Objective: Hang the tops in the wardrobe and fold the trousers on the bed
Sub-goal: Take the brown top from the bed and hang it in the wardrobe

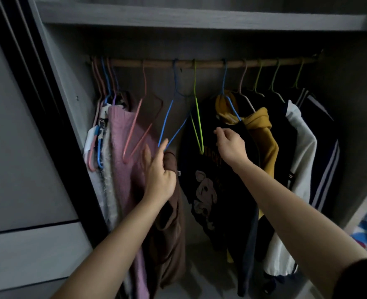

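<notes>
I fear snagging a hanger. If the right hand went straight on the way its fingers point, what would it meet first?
Probably the empty green hanger, just left of the right hand; depth is unclear, so it might miss.

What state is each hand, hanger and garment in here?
Left hand: grips the brown top, fingertips at the blue hanger.
Brown top: held, not hung.
Blue hanger: empty, on rail.
Pink hanger: empty, on rail.
Green hanger: empty, on rail.
Right hand: fingers curled at the black top; grip unclear.
Black top: hung.
</notes>
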`<act>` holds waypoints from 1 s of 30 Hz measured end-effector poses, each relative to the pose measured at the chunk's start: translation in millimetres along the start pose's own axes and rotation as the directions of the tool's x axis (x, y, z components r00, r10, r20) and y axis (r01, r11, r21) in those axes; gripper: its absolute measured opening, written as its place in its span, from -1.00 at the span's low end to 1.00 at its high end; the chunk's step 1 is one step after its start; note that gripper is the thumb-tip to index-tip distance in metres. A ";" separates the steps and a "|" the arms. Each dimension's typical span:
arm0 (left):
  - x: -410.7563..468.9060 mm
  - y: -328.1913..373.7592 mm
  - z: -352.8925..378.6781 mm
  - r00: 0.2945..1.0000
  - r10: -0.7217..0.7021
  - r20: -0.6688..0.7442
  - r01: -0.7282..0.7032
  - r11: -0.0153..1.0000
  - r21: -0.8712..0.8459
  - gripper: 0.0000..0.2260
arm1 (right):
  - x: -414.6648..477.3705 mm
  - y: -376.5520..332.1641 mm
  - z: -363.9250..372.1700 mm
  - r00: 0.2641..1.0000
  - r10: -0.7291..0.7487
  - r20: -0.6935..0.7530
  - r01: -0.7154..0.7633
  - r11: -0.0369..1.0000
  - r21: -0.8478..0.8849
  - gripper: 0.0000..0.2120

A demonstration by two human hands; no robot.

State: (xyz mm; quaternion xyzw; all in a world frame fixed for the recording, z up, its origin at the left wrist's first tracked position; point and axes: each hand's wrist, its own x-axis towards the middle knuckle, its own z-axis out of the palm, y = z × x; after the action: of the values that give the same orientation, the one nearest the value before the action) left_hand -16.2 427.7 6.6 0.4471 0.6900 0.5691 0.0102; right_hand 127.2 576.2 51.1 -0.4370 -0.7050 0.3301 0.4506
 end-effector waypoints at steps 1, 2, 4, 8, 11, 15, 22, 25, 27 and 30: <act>4.3 0.4 2.3 0.998 -0.051 0.019 0.052 0.999 -0.018 -0.56 | 0.1 -0.6 -2.2 0.999 0.021 0.024 -0.022 0.999 0.031 -0.61; 8.7 1.2 4.7 0.995 -0.096 0.039 0.098 0.994 -0.045 -0.58 | 0.8 -2.1 -2.6 0.998 0.029 0.051 -0.032 0.998 0.059 -0.58; 17.4 3.1 9.0 0.984 -0.163 0.071 0.173 0.969 -0.177 -0.63 | 4.2 -7.6 0.2 0.991 0.027 0.134 -0.045 0.991 0.127 -0.49; 30.8 5.8 10.7 0.959 -0.256 0.118 0.282 0.875 -0.392 -0.76 | 8.4 -14.9 11.1 0.929 0.025 0.369 -0.129 0.957 0.260 -0.36; 32.5 6.9 16.2 0.968 -0.223 0.112 0.250 0.873 -0.419 -0.73 | 11.1 -15.0 18.5 0.928 0.007 0.373 -0.115 0.957 0.267 -0.49; 35.4 12.8 24.4 0.972 -0.210 0.105 0.235 0.860 -0.452 -0.71 | 17.6 -15.1 20.6 0.945 -0.004 0.326 -0.072 0.973 0.219 -0.53; 49.6 13.6 27.2 0.944 -0.299 0.138 0.326 0.786 -0.526 -0.82 | 20.0 -9.7 25.4 0.923 0.013 0.385 -0.123 0.957 0.261 -0.59; 46.5 13.9 29.5 0.945 -0.295 0.144 0.325 0.781 -0.533 -0.85 | 20.4 -8.1 28.2 0.922 -0.026 0.387 -0.099 0.949 0.300 -0.67; 44.6 14.8 29.9 0.948 -0.289 0.137 0.316 0.779 -0.542 -0.82 | 21.7 -9.1 29.6 0.923 -0.035 0.384 -0.110 0.931 0.349 -0.71; 47.8 16.1 29.0 0.943 -0.307 0.128 0.323 0.754 -0.571 -0.77 | 23.7 -10.5 30.6 0.917 -0.107 0.384 -0.039 0.935 0.354 -0.86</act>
State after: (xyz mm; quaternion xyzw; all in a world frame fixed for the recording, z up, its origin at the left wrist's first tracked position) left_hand -19.9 479.5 32.9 0.3071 0.5463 0.7374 0.2519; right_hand 90.6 591.5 56.8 -0.2603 -0.7181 0.5253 0.3752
